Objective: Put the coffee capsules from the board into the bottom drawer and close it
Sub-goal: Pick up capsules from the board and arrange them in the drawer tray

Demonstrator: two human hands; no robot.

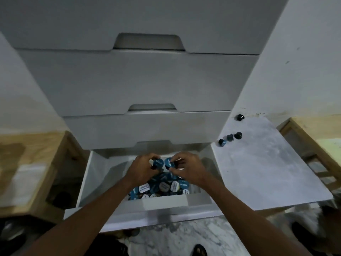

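The bottom drawer (86, 182) of a white chest is pulled open and holds a heap of blue-lidded coffee capsules (162, 187). Both hands hover over the heap. My left hand (142, 169) grips one blue-lidded capsule (158, 163) in its fingertips. My right hand (186, 168) pinches another capsule (169, 162) right beside it. To the right of the drawer lies a grey marble board (267, 167). Near its far left corner sit three dark capsules (230, 138) in a cluster and a single capsule (239, 117) further back.
Three shut drawers (140, 85) stack above the open one. Wooden crates stand on both sides, one at the left (36, 163) and one at the right (313, 145). The floor in front (175, 237) is marbled, with a dark shoe tip (199, 250) on it.
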